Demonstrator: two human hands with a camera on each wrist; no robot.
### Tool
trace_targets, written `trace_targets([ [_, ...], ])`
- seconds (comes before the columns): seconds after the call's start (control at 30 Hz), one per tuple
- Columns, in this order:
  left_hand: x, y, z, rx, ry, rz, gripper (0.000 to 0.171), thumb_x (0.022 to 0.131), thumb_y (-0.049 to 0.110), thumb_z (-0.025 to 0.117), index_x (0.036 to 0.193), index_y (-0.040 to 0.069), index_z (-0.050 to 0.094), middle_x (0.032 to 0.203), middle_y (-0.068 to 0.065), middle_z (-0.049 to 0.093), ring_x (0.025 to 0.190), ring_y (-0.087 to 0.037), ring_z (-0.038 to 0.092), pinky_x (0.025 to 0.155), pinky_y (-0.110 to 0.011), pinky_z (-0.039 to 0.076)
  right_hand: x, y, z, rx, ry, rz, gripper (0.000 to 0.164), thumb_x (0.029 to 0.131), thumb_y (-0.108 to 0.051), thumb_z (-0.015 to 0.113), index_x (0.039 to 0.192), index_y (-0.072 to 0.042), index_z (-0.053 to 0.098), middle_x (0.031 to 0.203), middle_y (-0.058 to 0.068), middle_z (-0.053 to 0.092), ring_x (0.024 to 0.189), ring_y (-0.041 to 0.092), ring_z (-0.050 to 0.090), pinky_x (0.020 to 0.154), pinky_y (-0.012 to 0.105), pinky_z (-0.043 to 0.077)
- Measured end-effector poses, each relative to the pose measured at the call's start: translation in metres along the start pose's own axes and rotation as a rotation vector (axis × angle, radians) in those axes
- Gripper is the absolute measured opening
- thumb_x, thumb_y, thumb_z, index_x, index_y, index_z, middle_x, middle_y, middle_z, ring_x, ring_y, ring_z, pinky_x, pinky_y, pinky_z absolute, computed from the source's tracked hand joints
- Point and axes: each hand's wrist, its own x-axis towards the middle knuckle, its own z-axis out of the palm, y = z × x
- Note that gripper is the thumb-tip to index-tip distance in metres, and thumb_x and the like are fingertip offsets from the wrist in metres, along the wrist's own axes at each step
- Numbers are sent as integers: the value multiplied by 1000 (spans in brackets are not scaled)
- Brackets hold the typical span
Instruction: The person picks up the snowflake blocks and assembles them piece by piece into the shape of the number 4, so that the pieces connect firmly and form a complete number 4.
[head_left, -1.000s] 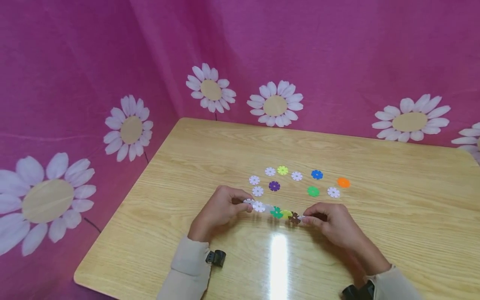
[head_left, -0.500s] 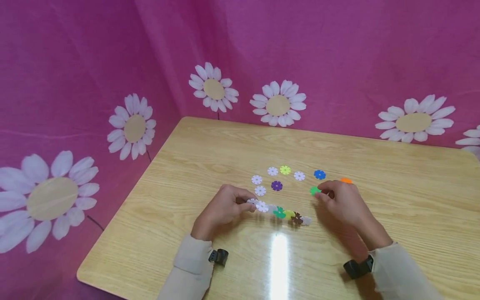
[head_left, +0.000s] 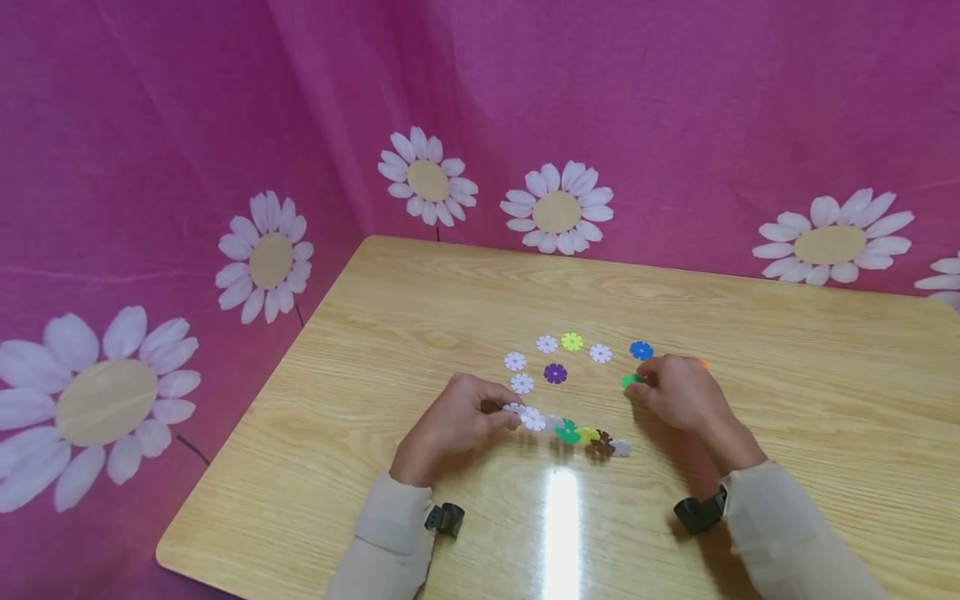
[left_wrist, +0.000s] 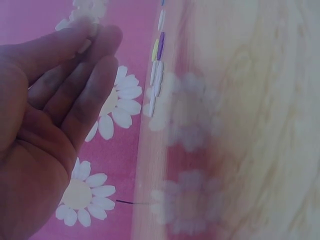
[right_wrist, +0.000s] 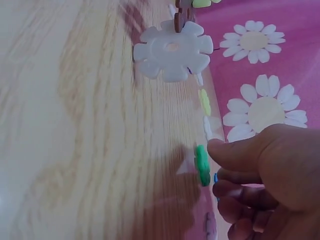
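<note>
My left hand (head_left: 457, 422) pinches the left end of a chain of notched, interlocking plastic discs (head_left: 567, 431). From left to right the chain runs through white, green, yellow, brown and white discs. Just above the table, its free end, a white disc (right_wrist: 172, 50), fills the top of the right wrist view. My right hand (head_left: 686, 396) has its thumb and fingertips at the edge of a loose green disc (head_left: 630, 381). In the right wrist view the green disc (right_wrist: 202, 165) lies flat beside the loosely curled fingers, with no grip on it visible.
Beyond the chain several loose discs lie flat on the wooden table (head_left: 420, 308), among them purple (head_left: 555, 373), yellow (head_left: 572, 342), blue (head_left: 641, 350) and white ones. The right hand mostly hides an orange disc (head_left: 703, 364). A pink flowered cloth (head_left: 637, 108) hangs behind.
My right hand has let go of the chain's right end and moved up and right to the green disc. My left hand still holds the other end.
</note>
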Motion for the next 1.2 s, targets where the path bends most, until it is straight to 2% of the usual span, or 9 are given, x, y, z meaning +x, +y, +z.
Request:
trace_targets([
  [0.27, 0, -1, 2, 8, 3, 32, 11, 91, 8, 74, 101, 7, 79, 96, 2, 74, 82, -6, 65, 78, -26, 54, 6, -1, 0, -28, -82, 58, 17, 88, -20, 76, 79, -9, 68, 67, 0, 50, 67, 20, 46, 54, 32, 36],
  [0.47, 1, -1, 2, 10, 9, 27, 12, 90, 7, 75, 101, 7, 79, 95, 2, 74, 81, -6, 64, 76, -25, 53, 10, -1, 0, 0, -99, 114, 21, 86, -20, 79, 92, 0, 72, 81, 6, 62, 74, 23, 52, 59, 35, 44],
  [0.63, 1, -1, 2, 16, 7, 25, 12, 91, 7, 74, 101, 7, 79, 95, 1, 74, 80, -6, 64, 75, -25, 53, 11, -2, 0, 33, -109, 164, 27, 86, -19, 80, 98, 1, 68, 88, 10, 64, 78, 25, 55, 62, 36, 46],
  [0.87, 2, -1, 3, 38, 26, 41, 10, 91, 9, 75, 100, 8, 79, 93, 3, 74, 79, -6, 63, 76, -25, 53, 7, -1, -1, 133, -47, 140, 22, 85, -12, 78, 97, 1, 65, 89, 16, 70, 84, 31, 66, 68, 42, 53],
  [1.07, 3, 1, 4, 30, 42, 20, 11, 90, 10, 75, 100, 11, 80, 93, 7, 73, 81, -6, 63, 76, -26, 53, 3, -5, -3, 148, -3, 118, 16, 85, -13, 79, 92, 1, 73, 81, 7, 68, 78, 26, 59, 68, 39, 48],
  [1.2, 5, 0, 5, 33, 52, 33, 10, 90, 10, 76, 99, 11, 80, 92, 7, 73, 78, -7, 61, 74, -26, 53, -1, -9, -6, 161, 23, 115, 11, 86, -12, 78, 89, -1, 75, 78, 3, 67, 76, 24, 57, 66, 37, 47],
])
